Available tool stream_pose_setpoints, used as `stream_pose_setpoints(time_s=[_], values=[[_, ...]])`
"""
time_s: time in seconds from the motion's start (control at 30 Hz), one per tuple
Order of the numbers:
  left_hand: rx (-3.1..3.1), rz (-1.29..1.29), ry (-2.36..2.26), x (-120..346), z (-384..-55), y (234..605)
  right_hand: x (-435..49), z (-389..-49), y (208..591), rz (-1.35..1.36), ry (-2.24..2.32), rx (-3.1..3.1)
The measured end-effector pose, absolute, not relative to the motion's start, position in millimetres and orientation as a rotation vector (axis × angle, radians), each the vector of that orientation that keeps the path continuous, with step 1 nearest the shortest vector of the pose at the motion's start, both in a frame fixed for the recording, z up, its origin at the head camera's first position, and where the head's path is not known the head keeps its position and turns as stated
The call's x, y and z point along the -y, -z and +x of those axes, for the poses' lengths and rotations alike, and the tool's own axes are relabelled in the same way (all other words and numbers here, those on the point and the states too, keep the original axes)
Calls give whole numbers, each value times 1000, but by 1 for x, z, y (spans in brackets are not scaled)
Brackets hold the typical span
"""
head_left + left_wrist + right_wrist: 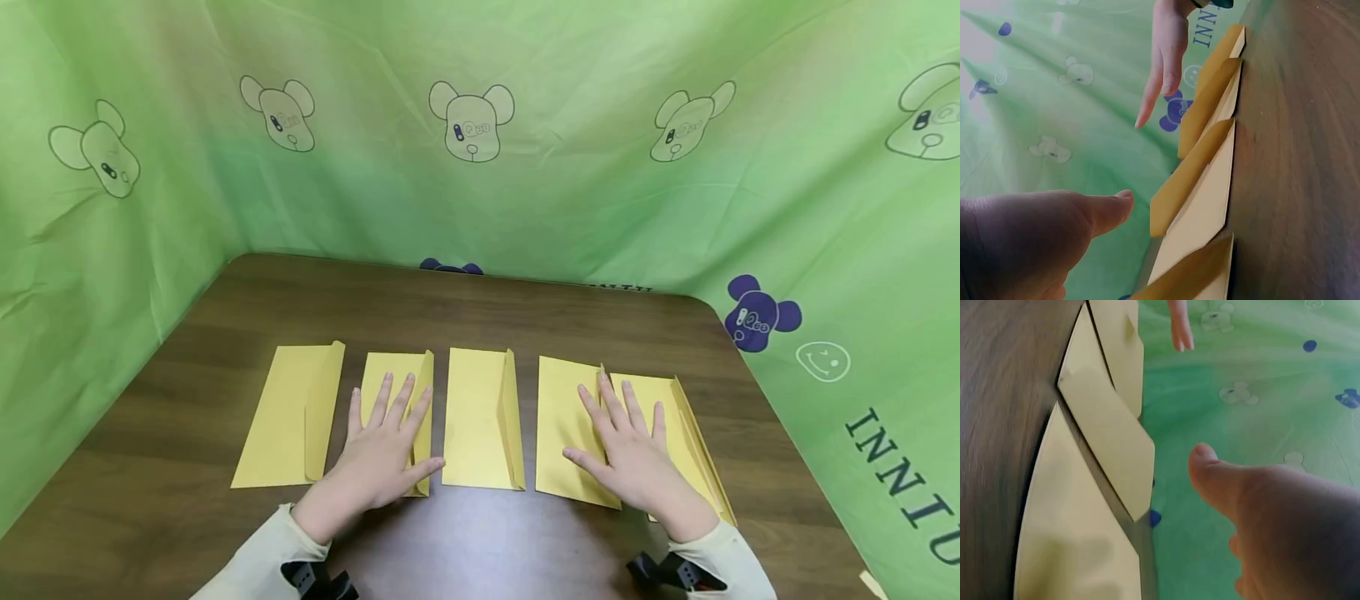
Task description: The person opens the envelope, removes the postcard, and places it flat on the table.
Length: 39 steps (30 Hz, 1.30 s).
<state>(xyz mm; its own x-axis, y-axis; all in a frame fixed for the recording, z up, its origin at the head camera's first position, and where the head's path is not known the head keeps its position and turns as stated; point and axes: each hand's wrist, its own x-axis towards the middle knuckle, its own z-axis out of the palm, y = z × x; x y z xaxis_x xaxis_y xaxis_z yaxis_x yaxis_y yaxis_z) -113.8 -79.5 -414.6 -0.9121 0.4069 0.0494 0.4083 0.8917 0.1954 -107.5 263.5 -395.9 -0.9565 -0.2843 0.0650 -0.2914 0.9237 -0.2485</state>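
Observation:
Several yellow paper envelopes lie side by side in a row on the brown table, each with a flap raised along its right long edge. My left hand (382,458) hovers with spread, straight fingers over the second envelope (375,375) from the left. Over the two rightmost envelopes, my right hand (633,454) is likewise spread, covering part of the fourth envelope (558,433) and of the end envelope (682,425). Between the hands sits the middle envelope (476,417), uncovered. Both wrist views show the thumb held above the envelopes, with a gap below it. Neither hand holds anything.
At the far left of the row is another envelope (277,417). The wooden table (480,308) has rounded far corners. Green cloth (360,200) printed with bear heads hangs around its back and sides. A small pale object (872,583) shows at the lower right edge.

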Motion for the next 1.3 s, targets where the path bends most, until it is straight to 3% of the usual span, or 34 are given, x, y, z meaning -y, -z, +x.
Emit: stream_pose_setpoints(time_s=[0.8,1.3], values=[[2790,-1280,69,-58,-132,402,-355,-121,406,458,-340,2899],[2601,-1648,-312,-137,-103,427,-391,-124,425,372,-288,2931]])
